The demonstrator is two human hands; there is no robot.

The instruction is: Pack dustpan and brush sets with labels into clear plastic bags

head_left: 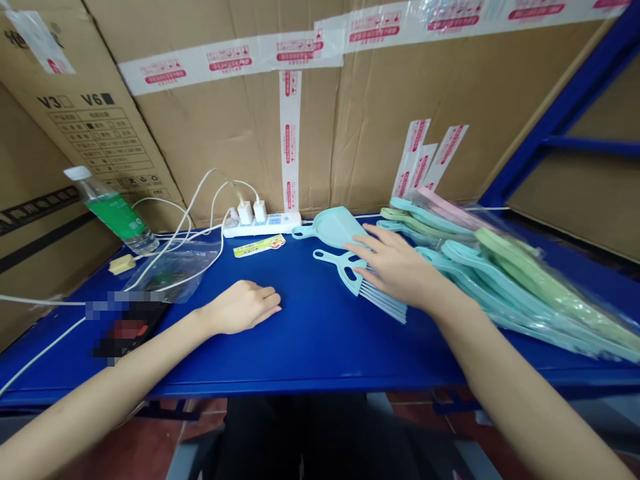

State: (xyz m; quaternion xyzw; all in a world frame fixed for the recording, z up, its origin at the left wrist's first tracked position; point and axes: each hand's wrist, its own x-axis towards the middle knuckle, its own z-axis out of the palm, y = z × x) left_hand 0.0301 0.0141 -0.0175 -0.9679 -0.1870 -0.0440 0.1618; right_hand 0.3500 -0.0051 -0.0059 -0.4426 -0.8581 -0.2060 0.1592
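Observation:
A mint-green dustpan (pixel 334 228) lies near the back of the blue table, its handle pointing left. Just in front of it is a small mint brush (pixel 347 270) with pale bristles fanning to the right. My right hand (pixel 393 263) is over the right part of the brush and the dustpan's edge, fingers spread and pointing left, with nothing gripped. Resting on the table to the left of the brush, my left hand (pixel 245 307) has its fingers curled together, and whether anything is inside them is hidden.
Plastic-wrapped mint, green and pink items (pixel 520 273) are piled at the right. A power strip (pixel 275 223) with white chargers and a yellow packet (pixel 259 246) sit at the back. At left are a bottle (pixel 117 213), cables, a clear bag (pixel 185 267) and a blurred dark object.

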